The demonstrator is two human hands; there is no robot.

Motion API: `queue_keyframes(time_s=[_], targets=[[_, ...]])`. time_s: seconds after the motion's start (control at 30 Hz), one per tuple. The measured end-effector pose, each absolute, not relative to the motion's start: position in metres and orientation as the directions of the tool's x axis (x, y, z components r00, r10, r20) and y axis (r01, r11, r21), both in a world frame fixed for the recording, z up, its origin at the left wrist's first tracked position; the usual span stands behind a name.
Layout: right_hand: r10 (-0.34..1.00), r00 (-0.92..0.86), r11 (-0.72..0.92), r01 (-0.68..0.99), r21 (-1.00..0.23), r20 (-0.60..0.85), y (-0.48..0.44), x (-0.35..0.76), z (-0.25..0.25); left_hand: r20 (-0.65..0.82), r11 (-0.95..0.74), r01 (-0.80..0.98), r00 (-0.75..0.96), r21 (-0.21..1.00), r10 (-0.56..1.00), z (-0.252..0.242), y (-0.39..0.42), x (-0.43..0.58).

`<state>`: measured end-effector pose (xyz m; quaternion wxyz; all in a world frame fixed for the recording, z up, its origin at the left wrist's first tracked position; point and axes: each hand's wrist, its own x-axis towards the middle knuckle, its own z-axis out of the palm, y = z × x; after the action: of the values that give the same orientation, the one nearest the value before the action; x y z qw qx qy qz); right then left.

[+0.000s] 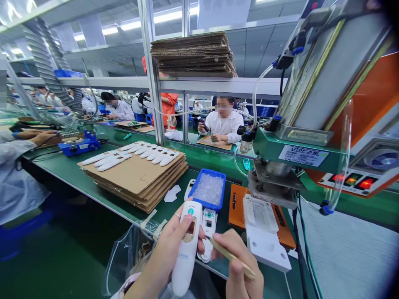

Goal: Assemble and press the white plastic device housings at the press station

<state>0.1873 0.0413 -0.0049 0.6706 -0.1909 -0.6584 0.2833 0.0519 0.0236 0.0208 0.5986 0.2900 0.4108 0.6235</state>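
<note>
Head view: I'm seeing left hand (170,241) gripping casing (183,265), fingers closing round its sides; casing is tilting near surface (68,168) edge, long axis running away from wearer. Right hand (243,261), just right of casing, is pinching stick (231,254), tip pointing left toward it. Beyond casing, tray (223,194) is holding clear bits (208,187); bag (123,253) contents I'm not making out.

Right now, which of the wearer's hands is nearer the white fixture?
Right. The right hand, holding a stick, is just left of the white fixture in the picture; the left hand, holding a white casing, is farther left.
</note>
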Motion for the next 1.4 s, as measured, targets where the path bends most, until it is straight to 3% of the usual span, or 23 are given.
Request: queue_keyframes(time_s=[0.37,0.67,0.9,1.03,1.17,1.23,1.33,1.4], targets=[[0.652,-0.028,0.723,-0.276,-0.633,0.757,0.038,0.19,0.007,-0.025,-0.045,-0.408,-0.163,0.912,0.986,0.042,-0.004,0.073],[0.528,0.029,0.838,-0.182,-0.515,0.849,0.037,0.182,0.024,0.068,-0.16,-0.309,-0.288,0.938,0.955,0.036,-0.014,0.074],[0.472,-0.03,0.865,-0.179,-0.47,0.881,0.039,0.182,0.018,0.023,-0.164,-0.345,-0.38,0.924,0.925,0.058,-0.023,0.085],[0.402,-0.01,0.915,-0.014,-0.402,0.916,0.034,0.181,0.023,0.055,-0.184,-0.276,-0.414,0.943,0.908,0.058,-0.023,0.087],[0.267,-0.01,0.941,0.22,-0.258,0.964,0.028,0.179,0.03,0.195,-0.278,-0.084,-0.524,0.957,0.829,0.051,-0.022,0.086],[0.333,0.008,0.929,0.17,-0.33,0.943,0.029,0.178,0.033,0.195,-0.274,-0.077,-0.526,0.959,0.828,0.05,-0.023,0.086],[0.617,-0.008,0.78,-0.125,-0.613,0.787,0.032,0.174,0.035,0.074,-0.198,-0.231,-0.458,0.953,0.886,0.053,-0.025,0.087],[0.743,-0.045,0.625,-0.313,-0.715,0.668,0.034,0.17,0.033,0.002,-0.149,-0.317,-0.421,0.937,0.907,0.055,-0.025,0.088]])
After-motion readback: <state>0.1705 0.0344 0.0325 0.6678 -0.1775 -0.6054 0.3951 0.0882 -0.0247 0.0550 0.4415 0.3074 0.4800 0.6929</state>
